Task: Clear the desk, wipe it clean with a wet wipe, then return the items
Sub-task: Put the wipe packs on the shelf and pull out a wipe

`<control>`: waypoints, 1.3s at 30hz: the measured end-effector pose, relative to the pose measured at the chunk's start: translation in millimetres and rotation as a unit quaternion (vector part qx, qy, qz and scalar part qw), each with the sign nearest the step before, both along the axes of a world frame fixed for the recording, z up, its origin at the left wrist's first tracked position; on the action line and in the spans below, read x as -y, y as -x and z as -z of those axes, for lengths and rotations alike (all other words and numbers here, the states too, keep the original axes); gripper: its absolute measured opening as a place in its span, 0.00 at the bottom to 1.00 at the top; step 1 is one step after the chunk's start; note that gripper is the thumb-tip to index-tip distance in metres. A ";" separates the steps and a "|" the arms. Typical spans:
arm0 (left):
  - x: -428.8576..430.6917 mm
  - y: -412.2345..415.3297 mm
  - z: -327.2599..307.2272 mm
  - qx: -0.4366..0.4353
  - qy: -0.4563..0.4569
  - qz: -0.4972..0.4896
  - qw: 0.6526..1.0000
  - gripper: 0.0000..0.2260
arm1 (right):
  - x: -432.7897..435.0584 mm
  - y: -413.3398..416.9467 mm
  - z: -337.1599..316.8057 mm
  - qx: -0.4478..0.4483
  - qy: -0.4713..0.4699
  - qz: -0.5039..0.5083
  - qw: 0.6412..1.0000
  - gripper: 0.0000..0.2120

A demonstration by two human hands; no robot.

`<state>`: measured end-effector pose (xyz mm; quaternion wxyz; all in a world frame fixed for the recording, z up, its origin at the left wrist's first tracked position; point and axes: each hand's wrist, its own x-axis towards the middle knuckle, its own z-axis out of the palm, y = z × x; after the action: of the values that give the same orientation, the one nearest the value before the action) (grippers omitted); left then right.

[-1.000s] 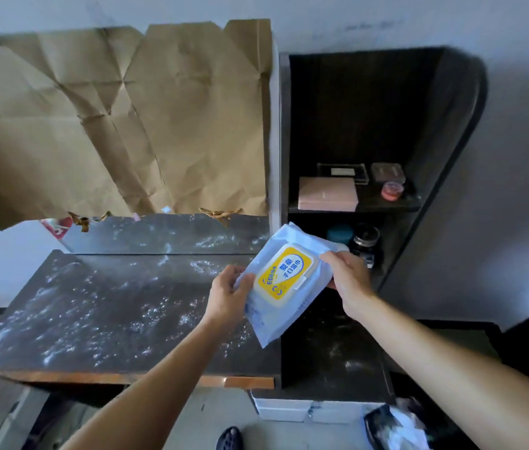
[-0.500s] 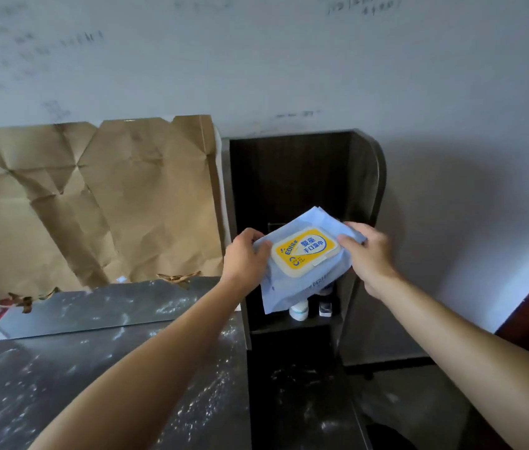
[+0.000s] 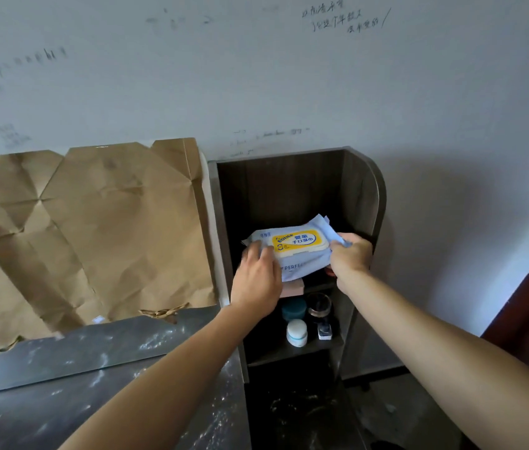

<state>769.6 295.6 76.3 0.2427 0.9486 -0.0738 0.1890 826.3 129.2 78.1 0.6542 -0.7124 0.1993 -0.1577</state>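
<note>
Left hand [image 3: 256,276] gripping, right hand [image 3: 351,254] pinching, outstretched

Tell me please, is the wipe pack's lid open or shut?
Shut: the yellow lid lies flat against the wet wipe pack.

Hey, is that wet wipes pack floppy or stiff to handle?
Probably floppy: the wet wipes pack crumples at its ends under the left hand and right hand. Its yellow lid likely stiffens the middle. The smooth film may slip.

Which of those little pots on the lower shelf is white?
The front-left pot, nearest the camera, is white; the teal pot and dark jar stand behind it.
</note>
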 end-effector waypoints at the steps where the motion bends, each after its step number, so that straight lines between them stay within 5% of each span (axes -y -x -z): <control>1: -1.7 0.0 6.6 -0.010 -0.017 0.002 1.000 0.16 | -0.1 -0.3 3.2 -0.012 0.039 -0.011 0.999 0.09; 4: -7.6 0.5 25.4 -0.011 -0.073 0.011 0.997 0.19 | 7.4 2.5 5.9 -0.022 0.261 -0.049 0.964 0.09; 7: -9.5 3.7 38.8 0.001 -0.107 0.021 0.994 0.22 | 14.0 7.1 0.2 -0.006 0.517 -0.072 0.853 0.14; 9: -8.8 5.1 45.2 0.019 -0.117 0.022 0.993 0.22 | 13.1 10.2 -8.4 0.065 0.604 -0.091 0.789 0.15; 12: -8.5 5.3 50.6 0.039 -0.111 0.021 0.993 0.21 | 9.4 4.1 -17.9 0.147 0.593 -0.222 0.760 0.18; 15: -9.9 5.0 55.5 0.045 -0.116 0.020 0.992 0.22 | 7.2 -11.1 -23.2 0.034 0.556 -0.364 0.746 0.25; 20: -9.4 4.3 60.3 0.052 -0.118 0.009 0.992 0.23 | 9.5 -26.4 -20.7 0.031 0.594 -0.390 0.703 0.25; 26: -7.2 4.4 61.7 0.052 -0.133 -0.003 0.990 0.23 | 18.2 -40.0 -36.7 0.037 0.474 -0.418 0.774 0.18; 29: -6.9 5.0 58.4 0.043 -0.135 -0.001 0.990 0.24 | 9.6 -49.2 -44.7 0.062 0.468 -0.338 0.814 0.21; 32: -5.7 4.7 50.5 0.037 -0.098 0.006 0.994 0.23 | 2.4 -57.5 -46.0 0.089 0.521 -0.230 0.817 0.17; 36: -0.7 -1.3 31.0 0.057 -0.022 -0.010 0.998 0.13 | 6.4 -66.5 -45.1 0.058 0.496 -0.170 0.850 0.14; 39: 6.0 -13.9 15.9 0.070 0.001 -0.028 0.997 0.10 | 11.6 -67.6 -45.5 -0.033 0.447 -0.224 0.865 0.13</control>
<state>783.4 289.7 60.3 0.2329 0.9344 -0.0638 0.2621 893.9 117.6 123.7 0.2762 -0.9588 -0.0358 -0.0560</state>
